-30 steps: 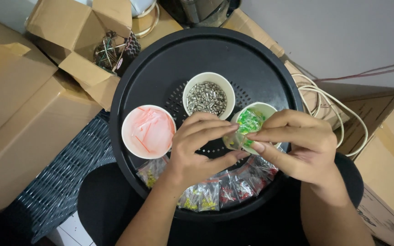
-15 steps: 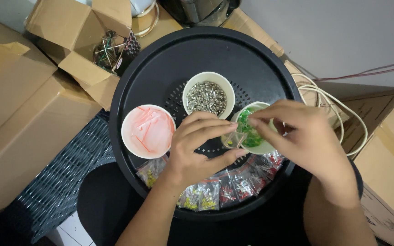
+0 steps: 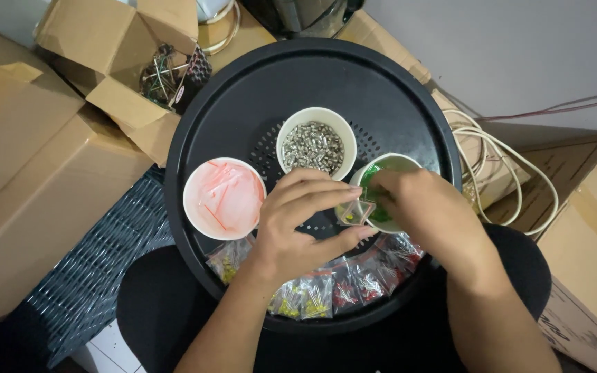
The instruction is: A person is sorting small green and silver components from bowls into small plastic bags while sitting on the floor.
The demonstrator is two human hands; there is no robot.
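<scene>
Small clear bag (image 3: 355, 211) pinched between left fingers (image 3: 343, 197); right fingers (image 3: 381, 185) bunched in green-filled cup (image 3: 402, 163).

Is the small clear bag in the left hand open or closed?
Open. The left hand holds the bag with its mouth spread wide, beside the green cup into which the right hand reaches.

A plain grey wall (image 3: 519, 48) is seen upper right, crossed by a thin cable (image 3: 554, 108). Cardboard boxes (image 3: 29, 186) are stacked left; a dark woven surface (image 3: 98, 269) is seen below them
</scene>
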